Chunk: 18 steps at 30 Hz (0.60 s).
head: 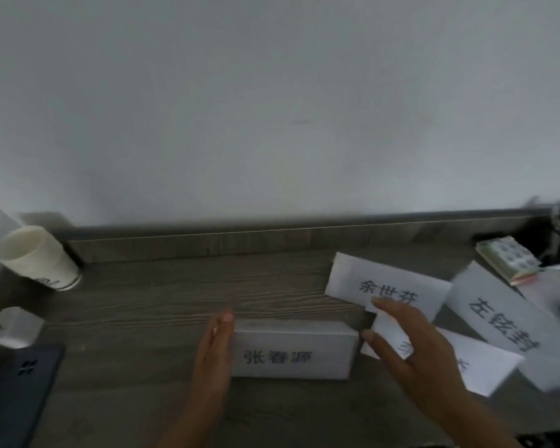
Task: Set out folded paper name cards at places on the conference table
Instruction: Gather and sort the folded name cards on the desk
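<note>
**Folded name card squared up between two flat hands**

The standing name card [293, 354] sits at the near middle of the grey wood-grain worktop [175, 292], printed face toward the camera. The left hand [212, 357] lies flat against its left end, fingers straight and together, gripping nothing. The right hand [414, 354] hovers spread at the card's right end, thumb near the corner; whether it touches the paper I cannot tell. It pinches nothing.

This is thin folded paper: feather-light, easily creased, likely to slide on the smooth worktop or tip at a nudge. Best held gently at both short ends or lifted by the top fold, never squeezed across the faces.

To the right, three more cards wait, overlapping: one [385, 286] behind the fingers, one [505, 321] tilted further right, one [479, 367] partly under the hand. A paper cup [36, 257] stands far left.
</note>
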### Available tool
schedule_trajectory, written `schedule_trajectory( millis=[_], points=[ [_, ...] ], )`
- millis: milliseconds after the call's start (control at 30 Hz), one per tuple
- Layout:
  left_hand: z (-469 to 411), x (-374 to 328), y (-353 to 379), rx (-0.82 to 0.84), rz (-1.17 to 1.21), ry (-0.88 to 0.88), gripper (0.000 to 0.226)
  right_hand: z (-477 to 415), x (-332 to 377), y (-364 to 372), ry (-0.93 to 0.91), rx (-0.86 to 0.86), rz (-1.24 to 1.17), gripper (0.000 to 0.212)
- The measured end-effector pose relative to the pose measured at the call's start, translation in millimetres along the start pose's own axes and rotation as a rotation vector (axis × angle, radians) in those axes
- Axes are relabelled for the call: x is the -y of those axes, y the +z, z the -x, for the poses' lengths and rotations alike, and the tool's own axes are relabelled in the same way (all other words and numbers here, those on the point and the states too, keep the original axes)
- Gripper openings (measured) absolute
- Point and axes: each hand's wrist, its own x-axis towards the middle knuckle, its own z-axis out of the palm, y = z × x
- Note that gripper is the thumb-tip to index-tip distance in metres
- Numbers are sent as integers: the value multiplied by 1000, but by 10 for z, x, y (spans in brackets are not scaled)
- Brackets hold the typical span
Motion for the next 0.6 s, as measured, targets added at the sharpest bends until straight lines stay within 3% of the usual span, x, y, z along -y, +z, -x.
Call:
schedule_trajectory(
  millis=[67,133,200,300,433,500,600],
  points=[
    [-13,-6,30,47,-5,2,30,-7,-219,-174,44,-48,277,57],
    [-11,-31,46,71,-6,-7,25,0,-390,-279,173,98,462,57],
    [-8,-47,70,107,11,-17,22,10,-464,-348,265,151,436,48],
    [-20,-35,109,150,43,-44,21,-16,-406,-530,290,28,377,42],
    [-19,28,165,187,29,-79,29,-8,16,-860,116,-208,211,35],
    [-11,43,194,201,20,-98,36,0,345,-862,-47,-169,236,34],
    [12,27,207,247,35,-161,59,-18,693,-555,-153,61,256,35]
  ],
)
